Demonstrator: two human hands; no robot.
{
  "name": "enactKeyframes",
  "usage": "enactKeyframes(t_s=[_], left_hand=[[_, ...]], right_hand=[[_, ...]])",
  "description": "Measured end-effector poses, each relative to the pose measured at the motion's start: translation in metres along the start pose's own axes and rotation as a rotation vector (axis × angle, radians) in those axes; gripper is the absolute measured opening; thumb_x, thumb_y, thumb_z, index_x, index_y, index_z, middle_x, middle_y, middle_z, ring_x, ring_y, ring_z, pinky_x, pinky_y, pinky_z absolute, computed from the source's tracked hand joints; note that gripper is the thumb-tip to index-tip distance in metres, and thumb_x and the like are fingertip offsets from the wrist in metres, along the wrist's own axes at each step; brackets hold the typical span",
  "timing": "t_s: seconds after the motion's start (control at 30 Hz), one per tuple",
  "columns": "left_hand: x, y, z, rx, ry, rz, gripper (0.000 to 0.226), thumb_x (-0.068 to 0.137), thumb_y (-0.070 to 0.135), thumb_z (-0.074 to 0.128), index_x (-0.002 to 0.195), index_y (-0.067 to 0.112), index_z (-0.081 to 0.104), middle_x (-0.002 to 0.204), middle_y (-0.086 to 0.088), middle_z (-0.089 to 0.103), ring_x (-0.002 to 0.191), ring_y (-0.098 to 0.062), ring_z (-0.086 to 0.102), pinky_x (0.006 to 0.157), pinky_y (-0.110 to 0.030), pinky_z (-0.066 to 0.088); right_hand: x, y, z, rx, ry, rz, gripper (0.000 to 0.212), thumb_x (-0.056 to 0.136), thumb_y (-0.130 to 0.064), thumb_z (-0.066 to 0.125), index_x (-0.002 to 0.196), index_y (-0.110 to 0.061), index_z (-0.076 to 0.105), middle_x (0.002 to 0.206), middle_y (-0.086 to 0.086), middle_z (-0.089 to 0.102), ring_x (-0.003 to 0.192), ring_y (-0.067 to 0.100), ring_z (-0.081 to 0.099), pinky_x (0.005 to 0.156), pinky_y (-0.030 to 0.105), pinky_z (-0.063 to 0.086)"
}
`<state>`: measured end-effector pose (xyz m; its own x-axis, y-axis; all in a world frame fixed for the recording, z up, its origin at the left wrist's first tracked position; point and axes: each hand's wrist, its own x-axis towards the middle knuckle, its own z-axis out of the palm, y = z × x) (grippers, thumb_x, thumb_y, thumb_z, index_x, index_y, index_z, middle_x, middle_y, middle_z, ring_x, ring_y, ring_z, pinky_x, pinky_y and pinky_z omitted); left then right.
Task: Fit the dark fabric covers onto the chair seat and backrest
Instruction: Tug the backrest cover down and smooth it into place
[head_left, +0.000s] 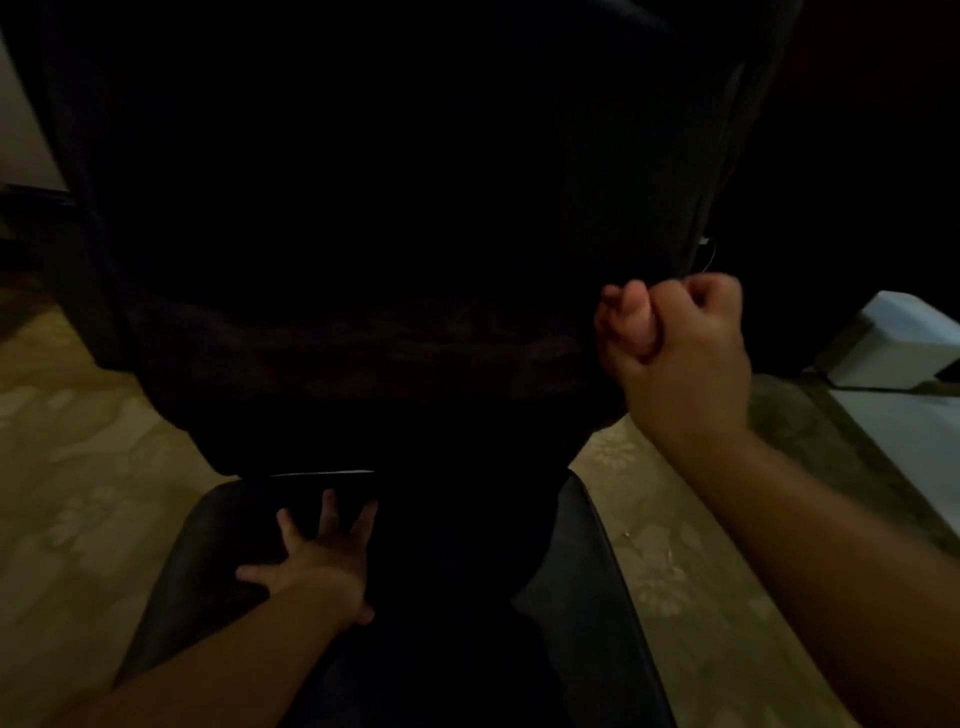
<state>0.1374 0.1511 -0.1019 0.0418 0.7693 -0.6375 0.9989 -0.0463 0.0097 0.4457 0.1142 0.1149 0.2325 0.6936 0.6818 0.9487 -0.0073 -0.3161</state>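
Dim room, patterned floor (104, 415): our right hand (680, 353) fists the backrest cover (363, 338) edge, left hand (317, 566) lies spread on the seat (208, 545); one-sided pulling could skew it.

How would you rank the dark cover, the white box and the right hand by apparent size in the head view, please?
1. dark cover, by far the largest.
2. right hand and white box: unsure, since the box is cut off and the hand nearer.
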Motion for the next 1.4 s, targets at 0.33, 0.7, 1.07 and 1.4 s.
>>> enactKeyframes(t_s=[0.33, 0.7, 1.07, 1.4], left_hand=[[-0.005, 0.003, -0.002, -0.001, 0.005, -0.015, 0.145, 0.073, 0.058, 0.091, 0.155, 0.057, -0.028, 0.168, 0.001, -0.04, 0.154, -0.053, -0.027, 0.105, -0.09, 0.026], [-0.007, 0.001, 0.001, -0.027, 0.033, 0.009, 0.145, 0.073, 0.056, 0.091, 0.156, 0.058, -0.028, 0.169, 0.001, -0.04, 0.154, -0.053, -0.029, 0.104, -0.091, 0.024], [-0.005, 0.002, 0.004, -0.014, 0.049, 0.018, 0.145, 0.074, 0.056, 0.091, 0.156, 0.056, -0.028, 0.169, -0.001, -0.038, 0.153, -0.055, -0.028, 0.103, -0.092, 0.024], [-0.009, -0.001, 0.004, -0.056, 0.047, 0.043, 0.144, 0.072, 0.058, 0.091, 0.157, 0.057, -0.026, 0.169, 0.0, -0.039, 0.153, -0.053, -0.03, 0.105, -0.09, 0.023]], right_hand=[[-0.03, 0.035, 0.049, 0.202, 0.074, 0.124, 0.04, 0.085, -0.045, 0.074, 0.094, -0.009, 0.06, 0.106, 0.006, 0.051, 0.09, 0.008, 0.046, 0.077, 0.012, 0.04], [-0.028, 0.022, 0.024, 0.222, -0.014, 0.275, 0.033, 0.092, -0.048, 0.064, 0.095, -0.015, 0.062, 0.105, 0.006, 0.057, 0.085, 0.014, 0.057, 0.075, 0.035, 0.052], [-0.005, 0.038, 0.062, 0.435, 0.215, 0.413, 0.047, 0.092, -0.068, 0.065, 0.101, -0.022, 0.058, 0.105, 0.016, 0.065, 0.085, 0.027, 0.071, 0.068, 0.05, 0.063], [-0.089, 0.007, 0.052, 0.287, -0.203, 0.514, 0.019, 0.097, -0.026, 0.072, 0.101, -0.012, 0.059, 0.09, 0.008, 0.067, 0.081, 0.024, 0.066, 0.07, 0.026, 0.054]])
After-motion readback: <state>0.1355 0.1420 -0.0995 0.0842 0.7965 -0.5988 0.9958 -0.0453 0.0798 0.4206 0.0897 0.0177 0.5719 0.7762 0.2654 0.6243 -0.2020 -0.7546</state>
